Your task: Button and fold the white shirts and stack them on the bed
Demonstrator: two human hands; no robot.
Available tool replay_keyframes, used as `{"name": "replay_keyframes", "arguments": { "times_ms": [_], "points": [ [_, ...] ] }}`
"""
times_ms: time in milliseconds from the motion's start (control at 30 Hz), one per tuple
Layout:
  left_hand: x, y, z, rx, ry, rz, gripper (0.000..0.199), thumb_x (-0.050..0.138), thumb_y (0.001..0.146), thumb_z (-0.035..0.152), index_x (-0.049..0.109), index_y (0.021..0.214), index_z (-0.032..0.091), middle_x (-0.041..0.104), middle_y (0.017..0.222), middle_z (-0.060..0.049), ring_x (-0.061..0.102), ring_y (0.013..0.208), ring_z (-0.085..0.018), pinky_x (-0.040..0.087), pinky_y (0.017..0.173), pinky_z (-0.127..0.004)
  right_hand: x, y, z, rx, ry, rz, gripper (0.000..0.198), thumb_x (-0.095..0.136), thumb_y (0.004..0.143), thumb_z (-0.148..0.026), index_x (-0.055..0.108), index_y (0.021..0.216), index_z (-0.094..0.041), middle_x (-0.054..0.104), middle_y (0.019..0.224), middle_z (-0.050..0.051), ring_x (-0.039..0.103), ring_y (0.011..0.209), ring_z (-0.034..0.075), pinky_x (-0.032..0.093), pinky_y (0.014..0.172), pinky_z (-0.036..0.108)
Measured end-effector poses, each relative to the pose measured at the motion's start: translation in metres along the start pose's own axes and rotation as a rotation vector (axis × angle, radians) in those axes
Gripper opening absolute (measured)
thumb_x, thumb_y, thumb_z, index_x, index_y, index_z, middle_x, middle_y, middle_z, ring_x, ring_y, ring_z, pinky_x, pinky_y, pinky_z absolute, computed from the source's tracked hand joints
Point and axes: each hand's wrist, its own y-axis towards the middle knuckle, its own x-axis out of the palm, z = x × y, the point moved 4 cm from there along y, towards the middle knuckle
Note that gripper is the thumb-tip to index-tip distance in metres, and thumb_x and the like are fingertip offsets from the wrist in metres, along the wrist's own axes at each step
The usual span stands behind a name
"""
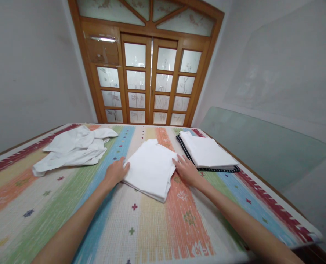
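Observation:
A folded white shirt [150, 167], turned slightly askew, is in the middle of the striped tablecloth. Its layers show along the right and lower edges. My left hand [116, 170] grips the left edge, thumb on top and the other fingers partly hidden. On the opposite side, my right hand [185, 168] is closed on the right edge near the upper corner. To the left lies a loose, crumpled heap of white clothes [77, 146]. At the right is a neat stack of folded white clothes [207, 150], with a black piece edged in white stitching beneath.
The table carries a colourful striped cloth [149, 234] with small cross and star motifs. Beyond the far edge stand wooden doors with glass panes [152, 80]. White walls rise on both sides, and a pale green panel [262, 143] is on the right one.

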Motion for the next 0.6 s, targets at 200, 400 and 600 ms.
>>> {"name": "replay_keyframes", "arguments": {
  "times_ms": [200, 400, 600],
  "points": [
    [0.011, -0.012, 0.013, -0.036, -0.462, -0.419, 0.029, 0.045, 0.084, 0.036, 0.064, 0.089, 0.015, 0.071, 0.066, -0.009, 0.068, 0.06, -0.023, 0.048, 0.058, -0.03, 0.0, -0.006, 0.018, 0.495, 0.61, -0.097, 0.045, 0.054, 0.081, -0.021, 0.056, 0.126, -0.017, 0.064, 0.125, 0.012, 0.063, 0.11, 0.024, 0.045, 0.097, 0.037],
    [0.028, -0.02, 0.02, -0.136, -0.791, -0.588, 0.031, 0.061, 0.073, 0.046, 0.057, 0.07, 0.016, 0.064, 0.052, -0.004, 0.06, 0.041, -0.018, 0.045, 0.042, -0.026, 0.0, -0.013, 0.024, 0.873, 1.16, 0.013, 0.05, 0.068, 0.072, -0.027, 0.05, 0.118, -0.022, 0.065, 0.109, 0.008, 0.065, 0.08, 0.016, 0.049, 0.06, 0.023],
    [0.029, -0.016, 0.02, -0.255, -0.995, -0.357, 0.044, 0.074, 0.065, 0.048, 0.059, 0.089, 0.014, 0.064, 0.061, -0.001, 0.061, 0.046, -0.016, 0.046, 0.042, -0.025, 0.009, -0.011, 0.028, 0.919, 1.542, -0.172, 0.019, 0.065, 0.076, -0.023, 0.054, 0.091, -0.018, 0.06, 0.064, -0.004, 0.05, 0.044, 0.007, 0.042, 0.046, 0.019]
  ]
}}
